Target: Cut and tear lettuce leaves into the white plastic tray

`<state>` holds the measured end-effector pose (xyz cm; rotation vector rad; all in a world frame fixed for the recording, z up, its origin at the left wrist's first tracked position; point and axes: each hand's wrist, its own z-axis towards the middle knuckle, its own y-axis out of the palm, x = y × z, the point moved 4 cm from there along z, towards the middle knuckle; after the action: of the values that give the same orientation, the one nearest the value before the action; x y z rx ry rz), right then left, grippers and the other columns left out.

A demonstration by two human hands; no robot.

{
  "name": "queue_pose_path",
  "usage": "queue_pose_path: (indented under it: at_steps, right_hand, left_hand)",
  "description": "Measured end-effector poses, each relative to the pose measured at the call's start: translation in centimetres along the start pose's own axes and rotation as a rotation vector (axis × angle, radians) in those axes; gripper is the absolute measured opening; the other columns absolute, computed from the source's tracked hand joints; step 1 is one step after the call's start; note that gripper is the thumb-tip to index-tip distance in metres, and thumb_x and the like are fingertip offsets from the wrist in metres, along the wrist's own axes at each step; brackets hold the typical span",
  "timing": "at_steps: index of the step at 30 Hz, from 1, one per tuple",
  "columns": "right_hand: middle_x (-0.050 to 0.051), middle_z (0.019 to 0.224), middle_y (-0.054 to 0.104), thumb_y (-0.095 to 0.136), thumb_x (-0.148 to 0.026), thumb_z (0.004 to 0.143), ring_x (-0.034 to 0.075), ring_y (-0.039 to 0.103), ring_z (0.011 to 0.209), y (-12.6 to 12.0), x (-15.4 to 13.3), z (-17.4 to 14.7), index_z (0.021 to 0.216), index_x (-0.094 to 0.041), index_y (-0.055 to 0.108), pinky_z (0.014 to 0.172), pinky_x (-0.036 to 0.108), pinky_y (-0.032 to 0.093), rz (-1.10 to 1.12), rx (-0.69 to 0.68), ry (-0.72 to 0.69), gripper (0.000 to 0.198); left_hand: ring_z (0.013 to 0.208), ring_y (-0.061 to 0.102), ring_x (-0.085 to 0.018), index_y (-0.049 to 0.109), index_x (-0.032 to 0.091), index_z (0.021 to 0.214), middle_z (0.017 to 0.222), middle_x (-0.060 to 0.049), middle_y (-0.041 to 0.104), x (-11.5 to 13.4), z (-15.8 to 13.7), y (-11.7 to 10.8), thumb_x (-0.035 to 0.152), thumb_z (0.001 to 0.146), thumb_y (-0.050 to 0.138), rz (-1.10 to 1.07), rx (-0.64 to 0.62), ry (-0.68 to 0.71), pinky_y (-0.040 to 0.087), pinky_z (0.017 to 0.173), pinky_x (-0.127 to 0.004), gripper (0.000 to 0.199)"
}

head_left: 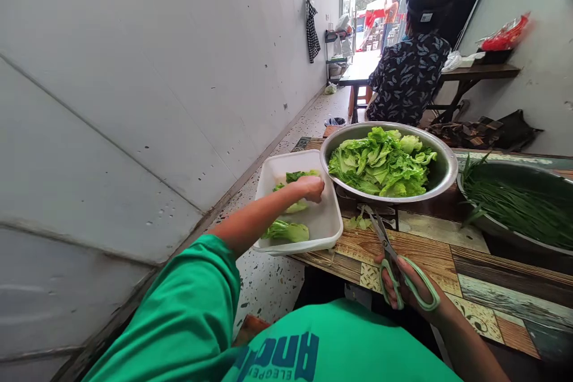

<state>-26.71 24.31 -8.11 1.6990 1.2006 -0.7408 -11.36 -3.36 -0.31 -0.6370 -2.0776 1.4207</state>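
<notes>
1. Two wide metal bowls sit on your patterned worktop [447, 262]: the nearer metal bowl [441, 176] is heaped with cut lettuce leaves [380, 164], and the second bowl [519, 230], at the right edge, holds long green stalks [514, 206].
2. One person in a dark patterned top [409, 74] sits beyond the bowls with their back to you, well apart from your hands.
3. Your white plastic tray [329, 224] rests on the left corner of the worktop, its near-left edge jutting out over the floor, just beside the lettuce bowl.
4. Several uncut lettuce pieces lie inside that tray; one lettuce head [286, 231] lies near its front wall.
5. Your scissors [396, 262] lie flat against the worktop with pale green handles, the blades pointing towards the lettuce bowl and only slightly apart.
6. Your right hand [405, 292] has its fingers through the scissor handles, the grip clamped on them.
7. Your left hand [310, 188] reaches into the tray, fingers curled down together over a lettuce piece at the tray's middle; you cannot tell whether the grip has closed on it.
8. Small leaf scraps [360, 222] lie on the worktop under the lettuce bowl's rim, near the scissor tips.
</notes>
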Motion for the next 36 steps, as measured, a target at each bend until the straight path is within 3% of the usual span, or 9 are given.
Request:
queue_pose_path:
  at_steps: [3, 9, 13, 18, 23, 26, 29, 32, 36]
  right_hand:
    - [-0.001, 0.071, 0.049, 0.061, -0.071, 0.083, 0.015, 0.045, 0.055, -0.3, 0.0, 0.4, 0.112, -0.022, 0.059, 0.051, 0.032, 0.038, 0.089, -0.063, 0.037, 0.057]
    - [0.000, 0.071, 0.051, 0.063, -0.067, 0.084, 0.015, 0.048, 0.055, -1.7, 0.6, 0.9, 0.111, -0.021, 0.060, 0.050, 0.031, 0.040, 0.211, -0.114, 0.070, 0.053]
    - [0.000, 0.071, 0.049, 0.061, -0.067, 0.085, 0.015, 0.048, 0.056, -1.9, 0.7, 0.7, 0.106, -0.022, 0.061, 0.050, 0.031, 0.041, 0.210, -0.120, 0.066, 0.049]
    - [-0.001, 0.071, 0.049, 0.063, -0.068, 0.084, 0.013, 0.047, 0.055, -1.8, 0.8, 0.8, 0.101, -0.022, 0.061, 0.049, 0.029, 0.041, 0.229, -0.106, 0.084, 0.048]
    - [-0.001, 0.073, 0.051, 0.060, -0.065, 0.087, 0.013, 0.049, 0.055, -2.3, 1.3, 1.4, 0.102, -0.022, 0.060, 0.050, 0.029, 0.043, 0.272, -0.166, 0.076, 0.046]
    - [-0.001, 0.072, 0.051, 0.060, -0.067, 0.087, 0.013, 0.050, 0.054, -2.1, 1.3, 1.2, 0.101, -0.021, 0.059, 0.050, 0.029, 0.043, 0.254, -0.172, 0.062, 0.048]
    - [-0.001, 0.071, 0.052, 0.060, -0.067, 0.087, 0.013, 0.050, 0.054, -1.4, 1.0, 0.6, 0.105, -0.020, 0.059, 0.049, 0.029, 0.043, 0.184, -0.135, 0.014, 0.050]
    - [0.001, 0.076, 0.055, 0.059, -0.065, 0.089, 0.013, 0.053, 0.057, -0.2, 0.2, 0.3, 0.111, -0.019, 0.058, 0.052, 0.029, 0.044, 0.054, -0.113, -0.044, 0.051]
    - [0.000, 0.079, 0.053, 0.061, -0.072, 0.084, 0.014, 0.053, 0.061, 2.3, -2.0, 0.8, 0.117, -0.018, 0.056, 0.058, 0.030, 0.047, -0.153, -0.162, -0.097, 0.064]
  left_hand:
    - [0.081, 0.064, -0.027, 0.068, 0.016, 0.068, 0.068, -0.006, 0.062, 0.7, -1.7, -3.5, 0.013, 0.067, 0.072, 0.050, 0.110, -0.005, 0.047, 0.073, -0.034, 0.004]
    - [0.078, 0.064, -0.019, 0.078, 0.020, 0.097, 0.082, -0.003, 0.072, 4.3, -2.8, -7.0, 0.031, 0.082, 0.073, -0.107, 0.280, 0.310, 0.045, 0.072, -0.029, 0.020]
    - [0.094, 0.066, -0.023, 0.078, 0.018, 0.095, 0.095, -0.008, 0.074, 0.2, -0.3, -7.3, 0.030, 0.089, 0.065, -0.066, 0.453, 0.082, 0.047, 0.081, -0.030, 0.019]
    - [0.102, 0.066, -0.026, 0.075, 0.018, 0.105, 0.107, -0.010, 0.074, -6.1, 3.3, -3.6, 0.031, 0.077, 0.075, -0.030, 0.234, -0.130, 0.048, 0.084, -0.029, 0.031]
    - [0.091, 0.067, -0.028, 0.070, 0.017, 0.075, 0.090, -0.011, 0.073, -7.7, 5.5, 0.2, 0.021, 0.065, 0.072, -0.091, 0.161, -0.134, 0.050, 0.081, -0.033, 0.011]
    - [0.087, 0.066, -0.025, 0.063, 0.017, 0.066, 0.081, -0.008, 0.071, -8.5, 5.7, 0.4, 0.017, 0.061, 0.067, -0.181, 0.162, -0.092, 0.050, 0.079, -0.030, 0.007]
    - [0.079, 0.066, -0.020, 0.065, 0.017, 0.076, 0.078, -0.005, 0.071, -9.4, 4.4, -0.4, 0.021, 0.062, 0.066, -0.309, 0.135, -0.026, 0.051, 0.071, -0.026, 0.014]
    - [0.073, 0.066, -0.017, 0.067, 0.017, 0.090, 0.082, -0.004, 0.073, -9.3, 1.8, -1.3, 0.027, 0.066, 0.066, -0.599, 0.027, 0.078, 0.054, 0.066, -0.025, 0.026]
    - [0.068, 0.067, -0.016, 0.068, 0.014, 0.091, 0.082, -0.006, 0.073, -6.8, -1.5, -1.8, 0.030, 0.059, 0.082, -1.178, -0.227, 0.231, 0.055, 0.064, -0.026, 0.038]
